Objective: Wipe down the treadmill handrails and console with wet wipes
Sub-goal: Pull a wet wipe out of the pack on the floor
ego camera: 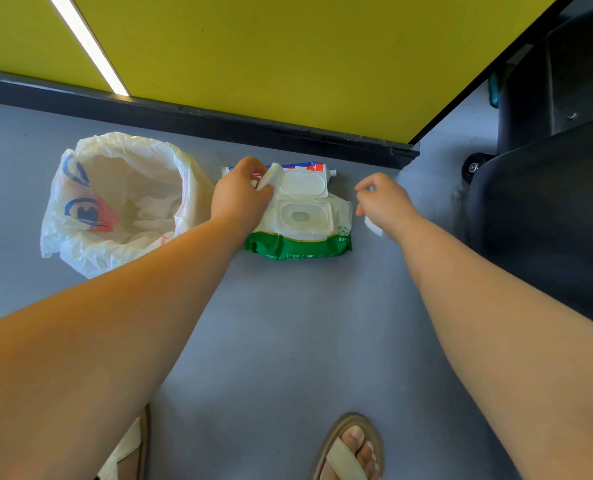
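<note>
A green and white pack of wet wipes (pixel 302 233) lies on the grey floor by the wall, its flip lid (pixel 303 183) standing open. My left hand (pixel 241 195) is over the pack's left end and pinches a folded white wipe (pixel 269 178). My right hand (pixel 385 200) hovers just right of the pack, fingers curled around another white wipe (pixel 374 227) that hangs below the palm. The treadmill's black base (pixel 547 188) fills the right side; its handrails and console are out of view.
An open white plastic bag (pixel 115 199) with used wipes inside sits left of the pack. A tube (pixel 308 167) lies behind the pack against the black skirting of the yellow wall. My sandalled feet (pixel 350 448) stand at the bottom edge.
</note>
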`<state>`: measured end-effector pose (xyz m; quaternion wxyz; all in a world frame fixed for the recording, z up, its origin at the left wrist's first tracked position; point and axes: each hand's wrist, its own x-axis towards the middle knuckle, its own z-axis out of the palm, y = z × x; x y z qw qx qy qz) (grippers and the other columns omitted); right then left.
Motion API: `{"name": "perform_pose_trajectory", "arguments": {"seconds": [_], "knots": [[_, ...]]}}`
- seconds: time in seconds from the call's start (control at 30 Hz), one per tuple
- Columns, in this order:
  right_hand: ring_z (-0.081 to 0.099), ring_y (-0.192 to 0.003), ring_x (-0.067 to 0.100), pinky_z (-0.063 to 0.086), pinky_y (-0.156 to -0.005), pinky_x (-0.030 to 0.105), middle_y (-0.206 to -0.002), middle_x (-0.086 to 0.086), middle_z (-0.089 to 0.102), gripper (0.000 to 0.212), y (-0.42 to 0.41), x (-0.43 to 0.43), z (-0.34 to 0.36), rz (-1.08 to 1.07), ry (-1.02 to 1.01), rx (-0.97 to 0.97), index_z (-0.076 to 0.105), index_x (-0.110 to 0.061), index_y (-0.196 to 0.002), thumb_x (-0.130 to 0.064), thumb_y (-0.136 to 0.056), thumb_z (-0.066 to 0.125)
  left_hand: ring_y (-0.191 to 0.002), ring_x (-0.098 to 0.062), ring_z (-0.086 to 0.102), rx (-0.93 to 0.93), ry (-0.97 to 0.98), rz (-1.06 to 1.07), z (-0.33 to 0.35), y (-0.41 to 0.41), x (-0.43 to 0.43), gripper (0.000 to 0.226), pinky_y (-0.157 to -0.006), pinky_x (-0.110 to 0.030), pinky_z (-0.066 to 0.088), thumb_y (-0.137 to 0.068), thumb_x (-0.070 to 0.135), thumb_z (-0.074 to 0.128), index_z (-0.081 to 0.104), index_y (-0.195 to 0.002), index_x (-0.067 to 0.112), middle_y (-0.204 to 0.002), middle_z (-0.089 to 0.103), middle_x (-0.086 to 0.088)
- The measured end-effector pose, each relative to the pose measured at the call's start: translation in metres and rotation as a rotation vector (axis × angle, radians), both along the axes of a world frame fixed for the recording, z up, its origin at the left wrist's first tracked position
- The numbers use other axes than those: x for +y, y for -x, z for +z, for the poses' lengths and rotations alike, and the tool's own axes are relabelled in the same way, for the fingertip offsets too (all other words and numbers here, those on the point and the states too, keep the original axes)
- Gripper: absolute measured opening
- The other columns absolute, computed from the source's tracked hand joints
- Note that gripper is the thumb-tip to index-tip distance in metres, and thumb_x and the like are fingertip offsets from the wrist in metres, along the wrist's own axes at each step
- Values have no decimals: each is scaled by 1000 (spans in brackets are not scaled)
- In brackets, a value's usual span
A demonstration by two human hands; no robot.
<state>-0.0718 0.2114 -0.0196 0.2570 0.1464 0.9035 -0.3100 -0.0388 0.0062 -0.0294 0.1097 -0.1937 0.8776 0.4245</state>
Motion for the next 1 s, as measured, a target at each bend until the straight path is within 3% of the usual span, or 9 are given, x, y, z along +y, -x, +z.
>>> {"name": "perform_pose_trajectory", "arguments": {"seconds": [0.07, 0.13, 0.23, 0.33, 0.6, 0.67, 0.77, 0.87, 1.0], "knots": [[46, -77, 24, 32, -57, 29, -72, 4, 49, 22, -4, -17, -6, 85, -97, -56, 51, -16, -78, -34, -90, 52, -91, -22, 55, 47, 74, -95, 1, -3, 10, 27, -69, -26, 37, -94, 17, 52, 57, -120, 20, -115, 62, -4], [50, -81, 25, 37, -62, 29, -84, 5, 51, 30, -8, -28, -13, 98, -143, -141, 51, -15, -89, -43, -87, 60, -100, -24, 56, 74, 189, -243, -5, -6, 19, 31, -72, -29, 43, -95, 14, 49, 61, -121, 25, -121, 60, -3], [56, -85, 24, 46, -71, 30, -91, 7, 58, 23, -11, -30, -20, -7, -63, -159, 57, -10, -93, -28, -83, 68, -117, -24, 46, 30, 385, -510, -14, -12, 27, 35, -92, -36, 48, -97, 17, 46, 60, -126, 29, -130, 49, -3], [48, -68, 20, 38, -57, 26, -69, 2, 49, 22, -11, -28, -19, -62, 33, -156, 51, -12, -68, -19, -81, 66, -119, -24, 42, 23, 484, -631, -21, -21, 26, 35, -93, -35, 47, -99, 34, 45, 56, -131, 28, -130, 43, -3], [52, -70, 18, 39, -57, 25, -78, 3, 57, 9, -18, -31, -15, -55, 178, -156, 58, -10, -81, -15, -81, 65, -91, -22, 56, -30, 490, -398, -18, -11, 34, 25, -72, -31, 51, -97, 27, 52, 49, -120, 18, -105, 58, -4], [52, -67, 17, 41, -56, 25, -74, 1, 56, 9, -18, -31, -14, -38, 179, -140, 57, -12, -76, -15, -82, 64, -97, -23, 54, 15, 463, -431, -18, -12, 37, 20, -76, -32, 52, -96, 21, 54, 55, -116, 20, -112, 58, -5], [56, -77, 20, 50, -70, 32, -83, 5, 61, 15, -20, -28, -18, -52, 180, -101, 65, -5, -92, -14, -80, 65, -109, -21, 49, 52, 355, -506, -19, -17, 36, 25, -80, -30, 47, -93, 31, 54, 63, -114, 22, -119, 54, -1], [50, -69, 16, 41, -59, 25, -75, 1, 55, 11, -21, -24, -16, -36, 194, -121, 61, -8, -89, -14, -81, 66, -114, -19, 43, 49, 407, -548, -24, -23, 31, 33, -85, -31, 47, -95, 39, 48, 65, -118, 24, -123, 46, 0], [47, -68, 17, 38, -58, 25, -74, 3, 53, 13, -22, -27, -16, -26, 213, -130, 60, -10, -88, -15, -79, 67, -113, -23, 48, -93, 431, -549, -25, -21, 31, 32, -90, -31, 47, -99, 27, 44, 61, -126, 26, -125, 48, -4]]}}
